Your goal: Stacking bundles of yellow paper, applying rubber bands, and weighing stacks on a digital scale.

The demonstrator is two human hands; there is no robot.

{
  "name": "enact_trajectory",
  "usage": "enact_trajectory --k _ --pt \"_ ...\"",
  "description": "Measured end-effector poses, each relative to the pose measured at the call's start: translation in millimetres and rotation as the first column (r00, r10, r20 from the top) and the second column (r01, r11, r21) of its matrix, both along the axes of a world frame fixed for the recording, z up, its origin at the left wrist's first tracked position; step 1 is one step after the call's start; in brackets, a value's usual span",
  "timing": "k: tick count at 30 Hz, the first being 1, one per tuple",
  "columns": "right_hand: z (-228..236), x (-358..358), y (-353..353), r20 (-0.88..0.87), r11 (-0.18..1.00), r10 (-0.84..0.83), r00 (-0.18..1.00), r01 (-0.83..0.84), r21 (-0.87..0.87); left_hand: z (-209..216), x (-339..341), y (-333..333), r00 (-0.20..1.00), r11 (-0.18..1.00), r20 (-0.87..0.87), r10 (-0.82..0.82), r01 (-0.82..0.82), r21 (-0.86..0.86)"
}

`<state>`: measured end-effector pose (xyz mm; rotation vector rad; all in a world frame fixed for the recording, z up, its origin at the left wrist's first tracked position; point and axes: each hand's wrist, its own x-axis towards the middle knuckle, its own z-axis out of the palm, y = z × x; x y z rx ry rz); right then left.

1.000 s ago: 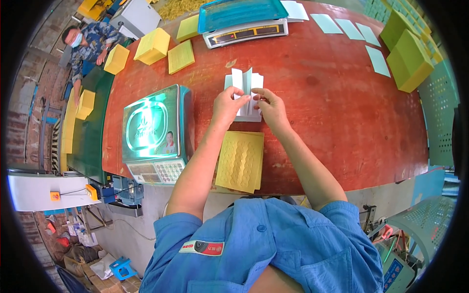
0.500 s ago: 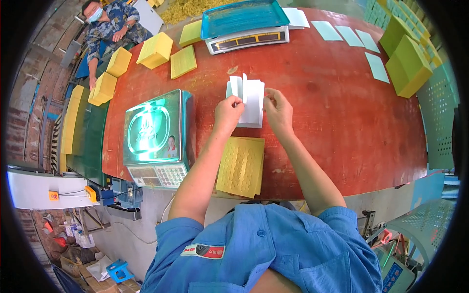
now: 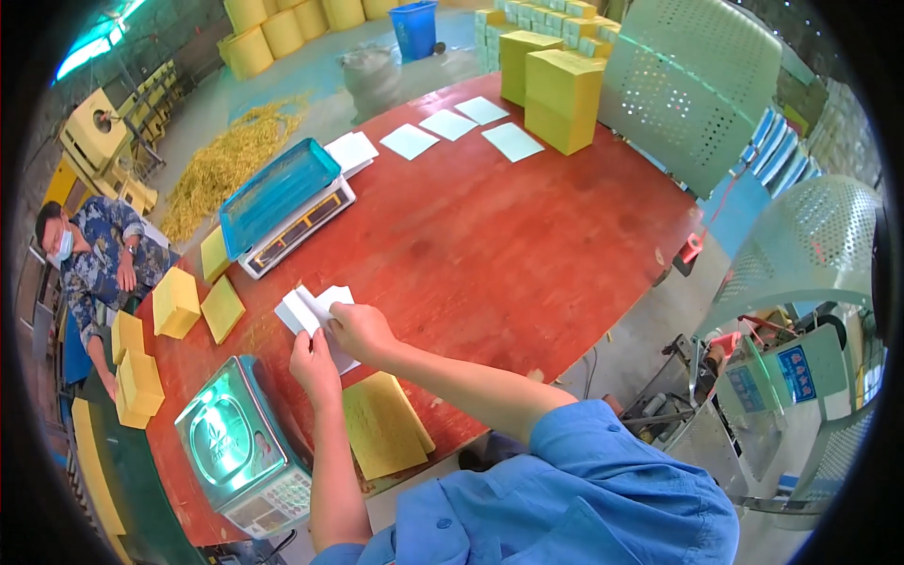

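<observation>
White folded paper sheets (image 3: 299, 309) stand partly upright over a flat white stack (image 3: 337, 296) on the red table. My left hand (image 3: 315, 365) pinches the near side of the folded paper. Right beside it, my right hand (image 3: 365, 331) has its fingers closed at the paper's right edge. The fingertips of both hands are partly hidden by the paper. Just below the hands lies a small pile of yellow sheets (image 3: 384, 428) near the table's front edge.
A silver weighing scale (image 3: 231, 438) stands at the near left, another scale with a blue tray (image 3: 281, 198) beyond. Yellow paper stacks (image 3: 177, 303) line the left edge, where a masked person (image 3: 99, 250) sits. Pale sheets (image 3: 447, 124) and tall yellow stacks (image 3: 562, 104) lie far right.
My view has swung to the right, so the table appears turned. Both hands have come closer together, and the right hand has moved in onto the folded paper.
</observation>
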<state>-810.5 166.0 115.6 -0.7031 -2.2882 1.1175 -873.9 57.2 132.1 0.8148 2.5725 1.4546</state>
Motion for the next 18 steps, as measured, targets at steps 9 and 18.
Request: enact_trajectory --k 9,18 --pt "-40 227 192 0.127 0.964 -0.244 0.961 0.255 -0.079 18 70 56 0.72 0.72 0.038 -0.693 0.689 0.085" --pt "-20 370 392 0.013 0.852 -0.324 0.946 0.297 -0.43 112 150 283 0.712 0.727 0.218 -0.667 0.561 0.396"
